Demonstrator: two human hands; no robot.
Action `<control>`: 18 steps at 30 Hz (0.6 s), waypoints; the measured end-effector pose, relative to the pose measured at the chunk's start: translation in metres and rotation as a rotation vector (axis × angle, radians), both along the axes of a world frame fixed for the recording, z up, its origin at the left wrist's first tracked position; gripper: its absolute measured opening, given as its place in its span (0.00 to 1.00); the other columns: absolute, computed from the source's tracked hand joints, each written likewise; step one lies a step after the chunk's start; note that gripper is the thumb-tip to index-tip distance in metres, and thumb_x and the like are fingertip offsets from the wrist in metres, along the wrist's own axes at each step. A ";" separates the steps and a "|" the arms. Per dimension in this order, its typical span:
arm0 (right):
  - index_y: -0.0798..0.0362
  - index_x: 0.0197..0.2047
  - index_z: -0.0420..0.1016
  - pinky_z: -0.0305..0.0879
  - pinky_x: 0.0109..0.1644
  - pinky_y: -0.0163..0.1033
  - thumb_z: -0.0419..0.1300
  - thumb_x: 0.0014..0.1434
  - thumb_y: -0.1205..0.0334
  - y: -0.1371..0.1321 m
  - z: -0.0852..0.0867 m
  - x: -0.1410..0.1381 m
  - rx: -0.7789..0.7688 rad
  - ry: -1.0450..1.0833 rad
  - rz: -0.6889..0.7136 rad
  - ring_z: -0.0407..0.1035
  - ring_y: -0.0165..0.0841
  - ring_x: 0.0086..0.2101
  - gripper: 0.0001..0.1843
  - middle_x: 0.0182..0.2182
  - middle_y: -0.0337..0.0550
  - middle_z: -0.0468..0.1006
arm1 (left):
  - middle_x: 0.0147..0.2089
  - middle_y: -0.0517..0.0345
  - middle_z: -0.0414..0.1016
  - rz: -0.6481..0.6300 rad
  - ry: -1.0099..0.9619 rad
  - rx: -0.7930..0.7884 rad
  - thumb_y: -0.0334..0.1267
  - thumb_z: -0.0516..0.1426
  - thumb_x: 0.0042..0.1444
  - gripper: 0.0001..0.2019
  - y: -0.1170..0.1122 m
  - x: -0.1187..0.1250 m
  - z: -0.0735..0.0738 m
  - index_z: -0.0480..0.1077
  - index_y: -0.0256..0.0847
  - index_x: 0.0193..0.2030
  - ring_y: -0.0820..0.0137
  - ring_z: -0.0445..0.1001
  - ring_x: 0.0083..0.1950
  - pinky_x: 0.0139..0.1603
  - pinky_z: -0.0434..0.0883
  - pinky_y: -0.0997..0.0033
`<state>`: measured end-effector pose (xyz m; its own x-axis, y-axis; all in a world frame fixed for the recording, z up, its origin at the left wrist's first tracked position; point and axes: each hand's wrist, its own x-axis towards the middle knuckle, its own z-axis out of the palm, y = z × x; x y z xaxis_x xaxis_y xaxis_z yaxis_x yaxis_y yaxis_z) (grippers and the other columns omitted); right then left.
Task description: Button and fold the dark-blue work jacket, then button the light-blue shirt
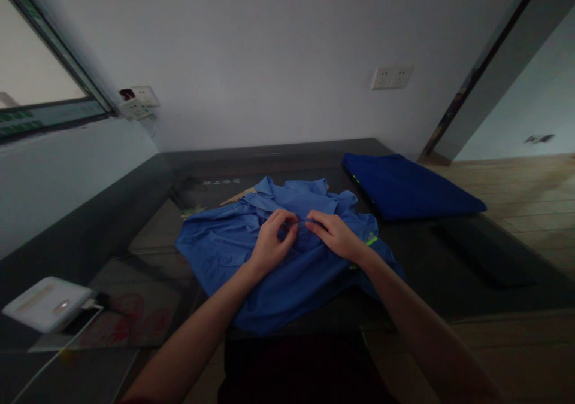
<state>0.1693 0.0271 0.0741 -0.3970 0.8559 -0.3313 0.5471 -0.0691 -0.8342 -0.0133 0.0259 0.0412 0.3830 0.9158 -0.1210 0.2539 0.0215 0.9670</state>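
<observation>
A crumpled blue collared shirt [287, 278] lies on the dark table in front of me, with yellow-green strips at its right side. My left hand [277, 235] is closed in a pinch on the cloth near the middle of the shirt, thumb and forefinger curved together. Close beside it, my right hand [335, 234] pinches the same area of cloth from the right. The fingertips of both hands nearly meet. What exactly lies between them, cloth edge or button, is too small to make out.
A folded darker blue garment [408, 188] rests at the table's right. Nearer, a flat black object [485, 251] lies on the dark table [269, 152]. At left sits a white box-shaped device [49, 305] with a cable. Wall sockets [392, 78] are behind.
</observation>
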 end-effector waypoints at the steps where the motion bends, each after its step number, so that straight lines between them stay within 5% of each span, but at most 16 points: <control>1: 0.52 0.32 0.64 0.57 0.37 0.35 0.48 0.67 0.56 -0.001 -0.001 0.000 0.008 -0.009 0.012 0.65 0.31 0.31 0.13 0.28 0.38 0.68 | 0.37 0.55 0.69 -0.011 -0.001 -0.013 0.34 0.52 0.59 0.03 0.000 0.000 0.000 0.67 0.39 0.37 0.70 0.69 0.40 0.40 0.68 0.71; 10: 0.53 0.35 0.67 0.59 0.40 0.38 0.48 0.66 0.58 -0.005 -0.007 0.000 0.072 -0.093 0.079 0.67 0.36 0.35 0.12 0.32 0.44 0.72 | 0.37 0.58 0.68 -0.046 -0.042 -0.233 0.37 0.53 0.59 0.04 0.000 0.001 -0.007 0.65 0.40 0.36 0.70 0.68 0.41 0.41 0.67 0.73; 18: 0.53 0.33 0.66 0.57 0.38 0.37 0.48 0.67 0.58 -0.006 -0.010 0.000 0.096 -0.140 0.069 0.66 0.34 0.33 0.13 0.30 0.42 0.71 | 0.35 0.58 0.65 -0.027 -0.099 -0.266 0.39 0.54 0.58 0.07 0.002 0.001 -0.006 0.64 0.39 0.31 0.70 0.66 0.40 0.39 0.65 0.74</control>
